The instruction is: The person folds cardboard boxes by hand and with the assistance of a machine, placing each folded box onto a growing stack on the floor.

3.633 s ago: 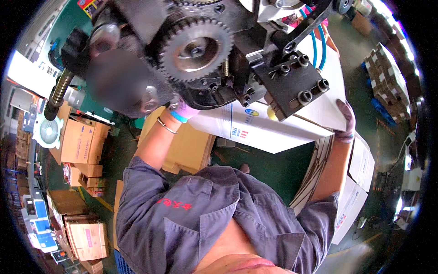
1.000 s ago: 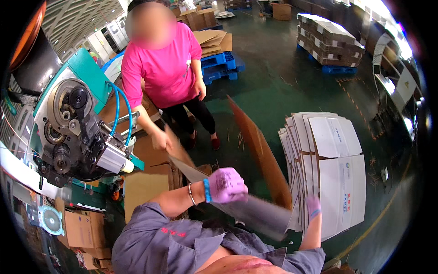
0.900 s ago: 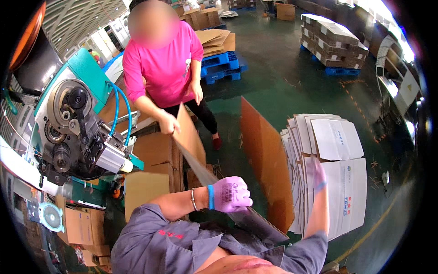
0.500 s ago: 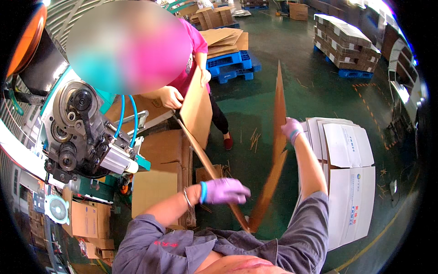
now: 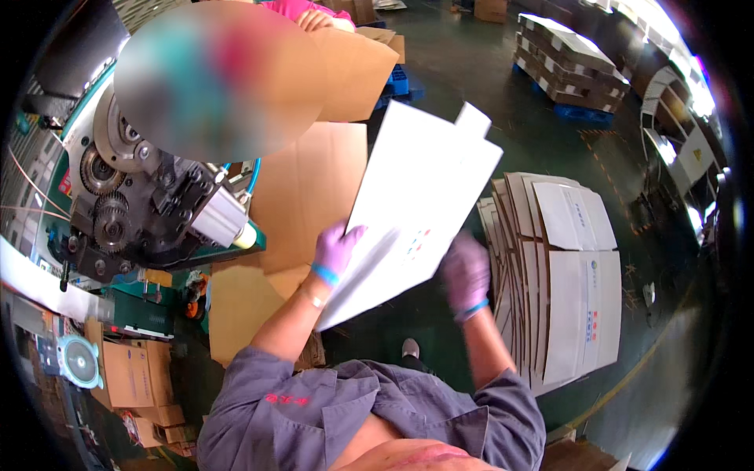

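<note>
A white-faced sheet of carton cardboard (image 5: 420,184) with a projecting flap at its far end slants up in front of me. My left hand (image 5: 338,253), in a purple glove, is closed on its left edge with the thumb on the white face. Close by the lower right edge is my right hand (image 5: 466,273), also purple-gloved. Motion smears its fingers, so I cannot tell whether it touches the sheet. Brown cardboard (image 5: 310,196) lies beyond my left hand.
A machine with gears (image 5: 114,224) stands at left. Across from me a co-worker's hand (image 5: 318,19) rests on a brown cardboard sheet (image 5: 357,74). White flattened cartons (image 5: 581,306) stand in a row at right. Bundled cardboard (image 5: 569,67) sits on a blue pallet (image 5: 581,116) at far right.
The cardboard between my hands has turned from edge-on to showing its white face. My left hand has moved up onto its edge; my right hand has come down and inward. The co-worker's sheet has shifted.
</note>
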Motion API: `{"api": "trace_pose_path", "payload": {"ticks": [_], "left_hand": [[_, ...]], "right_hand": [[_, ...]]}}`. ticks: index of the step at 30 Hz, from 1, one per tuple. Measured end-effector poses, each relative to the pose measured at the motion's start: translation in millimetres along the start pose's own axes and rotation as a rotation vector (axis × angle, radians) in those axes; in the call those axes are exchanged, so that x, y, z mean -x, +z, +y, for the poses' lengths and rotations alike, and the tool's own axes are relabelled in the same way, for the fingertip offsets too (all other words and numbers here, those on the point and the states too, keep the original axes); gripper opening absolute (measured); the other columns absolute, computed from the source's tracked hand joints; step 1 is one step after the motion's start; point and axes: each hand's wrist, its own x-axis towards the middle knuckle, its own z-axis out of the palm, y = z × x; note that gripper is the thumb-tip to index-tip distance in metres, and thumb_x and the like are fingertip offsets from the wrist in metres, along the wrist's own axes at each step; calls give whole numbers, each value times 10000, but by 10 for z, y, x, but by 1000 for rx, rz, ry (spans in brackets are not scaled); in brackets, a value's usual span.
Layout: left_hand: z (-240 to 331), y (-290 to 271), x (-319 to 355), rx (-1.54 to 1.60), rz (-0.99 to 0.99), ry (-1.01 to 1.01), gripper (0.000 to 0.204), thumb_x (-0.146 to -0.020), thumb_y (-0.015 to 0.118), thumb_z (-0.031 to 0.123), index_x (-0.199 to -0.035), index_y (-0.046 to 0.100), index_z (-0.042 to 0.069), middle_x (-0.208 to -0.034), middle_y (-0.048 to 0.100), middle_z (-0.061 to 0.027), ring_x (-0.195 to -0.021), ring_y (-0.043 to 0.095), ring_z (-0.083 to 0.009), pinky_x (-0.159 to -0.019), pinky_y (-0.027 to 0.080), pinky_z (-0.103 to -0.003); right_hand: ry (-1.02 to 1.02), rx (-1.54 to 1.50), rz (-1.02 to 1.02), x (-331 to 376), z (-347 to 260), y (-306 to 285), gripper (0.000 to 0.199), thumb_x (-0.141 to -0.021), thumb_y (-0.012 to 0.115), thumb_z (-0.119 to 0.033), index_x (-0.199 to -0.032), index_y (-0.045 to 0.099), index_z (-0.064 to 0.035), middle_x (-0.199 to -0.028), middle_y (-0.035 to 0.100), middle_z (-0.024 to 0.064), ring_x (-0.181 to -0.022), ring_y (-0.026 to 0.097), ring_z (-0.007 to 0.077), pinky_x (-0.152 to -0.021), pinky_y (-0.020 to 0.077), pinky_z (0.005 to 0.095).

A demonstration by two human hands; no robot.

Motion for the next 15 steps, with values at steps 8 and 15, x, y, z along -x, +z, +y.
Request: {"api": "trace_pose_path", "payload": {"ticks": [8,15], "left_hand": [[169,-1753,1730,92,-86,-64,272,-769,690,16,-1035,649,-25,-955,678,-135,-871,648,-259,-812,502,-322],[649,-2270,2243,-1035,447,917,366,-791,659,173,-1134,580,75,-1094,581,-121,-986,557,-318,-891,441,-380]], "right_hand": [[-373,431,-143,-343,-955,-84,645,-963,294,-515,-982,662,14,-879,679,103,-770,620,182,-773,465,298],[4,534,-1027,-24,-227,1498,305,-988,418,-189,-1240,503,-39,-783,626,46,-679,606,124,-570,481,254]]}}
